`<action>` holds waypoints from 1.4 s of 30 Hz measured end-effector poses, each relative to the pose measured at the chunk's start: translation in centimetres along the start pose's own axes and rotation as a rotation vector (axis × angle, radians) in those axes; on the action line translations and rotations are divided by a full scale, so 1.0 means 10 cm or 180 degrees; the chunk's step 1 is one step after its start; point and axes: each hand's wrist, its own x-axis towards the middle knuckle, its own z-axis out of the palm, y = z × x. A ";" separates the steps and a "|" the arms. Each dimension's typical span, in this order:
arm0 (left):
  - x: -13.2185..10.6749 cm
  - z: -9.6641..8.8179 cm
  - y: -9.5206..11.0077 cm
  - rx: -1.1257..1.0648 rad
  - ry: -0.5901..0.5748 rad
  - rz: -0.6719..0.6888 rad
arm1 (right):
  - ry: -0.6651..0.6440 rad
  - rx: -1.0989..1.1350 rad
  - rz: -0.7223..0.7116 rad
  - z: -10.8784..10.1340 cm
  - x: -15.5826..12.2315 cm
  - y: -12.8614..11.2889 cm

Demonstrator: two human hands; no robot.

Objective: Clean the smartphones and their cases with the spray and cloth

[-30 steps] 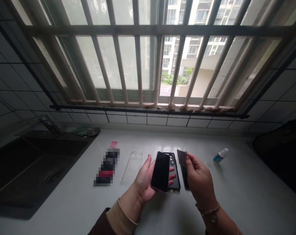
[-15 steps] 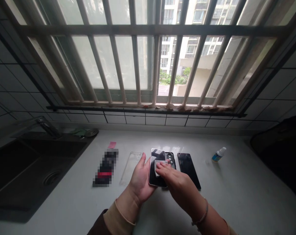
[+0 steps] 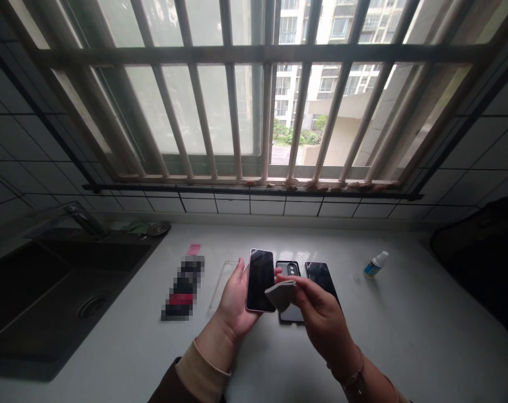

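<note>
Lifted off the screen of the phone (image 3: 260, 280) since the earlier frame, the grey cloth (image 3: 281, 295) now sits just beside it, pinched between the fingers (image 3: 298, 282) of the right hand (image 3: 321, 319), which are clamped together on its folded edge. The left hand (image 3: 234, 299) holds the phone above the front edge of the desk (image 3: 304, 238), a little left of its middle, with the dark screen facing up and the fingers curled around its back.

Below the hands, a black phone case (image 3: 288, 268) lies with its camera cut-outs showing, partly hidden by the cloth and the right hand. Just right of it lies a second black phone (image 3: 320, 275), and to the left, mostly behind the left hand, is a clear phone case (image 3: 217, 294). Further left are a pink slip (image 3: 193, 249) and a package (image 3: 183, 288), its print too blurred to read. Near the desk's right side stands a small spray bottle (image 3: 375, 265) with a white top and blue label, its writing too small to read. A dark sink (image 3: 94, 240) is set into the desk's left end.
</note>
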 end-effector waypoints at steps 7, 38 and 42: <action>-0.06 0.00 -0.24 0.0291 -0.0645 -0.0596 | 0.1315 -0.0954 0.0200 -0.18 0.08 0.12; 0.08 -0.07 -0.16 0.0178 0.0575 0.0489 | -0.0003 0.2326 0.1085 0.12 0.03 0.10; 0.03 0.02 -0.08 -0.0308 0.0235 0.0499 | 0.0212 0.2156 0.1356 0.14 0.04 0.13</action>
